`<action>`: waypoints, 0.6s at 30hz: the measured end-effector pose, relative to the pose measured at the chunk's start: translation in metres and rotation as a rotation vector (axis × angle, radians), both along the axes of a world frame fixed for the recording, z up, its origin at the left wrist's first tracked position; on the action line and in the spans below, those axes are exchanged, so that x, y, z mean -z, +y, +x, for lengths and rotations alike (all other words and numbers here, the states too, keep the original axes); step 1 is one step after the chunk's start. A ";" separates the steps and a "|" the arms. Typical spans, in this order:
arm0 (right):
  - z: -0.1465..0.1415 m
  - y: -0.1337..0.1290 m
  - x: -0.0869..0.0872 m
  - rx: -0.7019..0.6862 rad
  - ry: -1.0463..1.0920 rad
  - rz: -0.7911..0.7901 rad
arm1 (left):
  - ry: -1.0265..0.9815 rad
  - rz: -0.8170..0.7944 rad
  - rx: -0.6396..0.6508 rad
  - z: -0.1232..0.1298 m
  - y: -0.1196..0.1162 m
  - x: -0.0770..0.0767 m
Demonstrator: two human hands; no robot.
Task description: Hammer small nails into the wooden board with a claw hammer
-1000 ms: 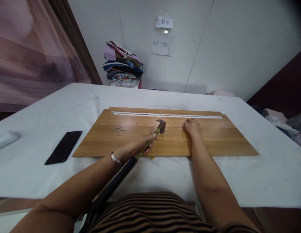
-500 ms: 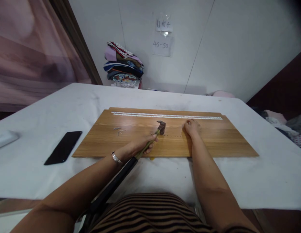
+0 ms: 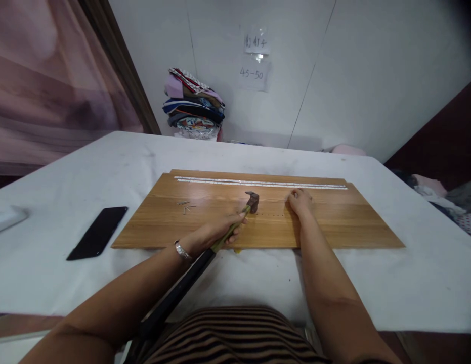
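A claw hammer with a greenish neck and long black handle is held by my left hand, its head just over the wooden board. My right hand rests on the board right of the hammer, fingers curled together; whether anything is between them is hidden. A row of small dark dots runs between the hammer head and my right hand. Several loose nails lie on the board's left part. Two white measuring strips run along its far edge.
A black phone lies left of the board on the white-covered table. Folded clothes are stacked at the back by the wall. A white object sits at the far left edge.
The view has shifted very slightly. Both hands and the hammer stay in nearly the same place on the board.
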State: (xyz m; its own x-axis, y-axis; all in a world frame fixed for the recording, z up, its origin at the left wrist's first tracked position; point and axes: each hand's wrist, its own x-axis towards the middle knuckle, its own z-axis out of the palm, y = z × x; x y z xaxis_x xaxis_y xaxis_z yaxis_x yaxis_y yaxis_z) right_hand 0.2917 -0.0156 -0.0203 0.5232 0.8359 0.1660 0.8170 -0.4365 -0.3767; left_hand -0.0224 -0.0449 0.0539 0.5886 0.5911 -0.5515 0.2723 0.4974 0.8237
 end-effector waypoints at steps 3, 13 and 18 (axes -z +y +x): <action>0.000 0.000 0.001 0.001 0.001 0.000 | 0.007 0.009 -0.020 0.000 0.000 -0.003; 0.000 0.001 0.000 -0.004 0.005 -0.009 | 0.042 -0.003 -0.033 0.001 -0.002 -0.003; 0.000 0.001 0.000 -0.007 0.009 -0.004 | 0.000 0.022 -0.030 0.000 -0.002 -0.007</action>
State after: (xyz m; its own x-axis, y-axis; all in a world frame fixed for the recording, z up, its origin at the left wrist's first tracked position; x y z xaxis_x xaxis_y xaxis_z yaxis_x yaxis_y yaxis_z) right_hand 0.2919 -0.0144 -0.0207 0.5185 0.8404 0.1580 0.8168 -0.4320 -0.3825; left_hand -0.0220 -0.0466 0.0604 0.5706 0.6203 -0.5381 0.2571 0.4874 0.8345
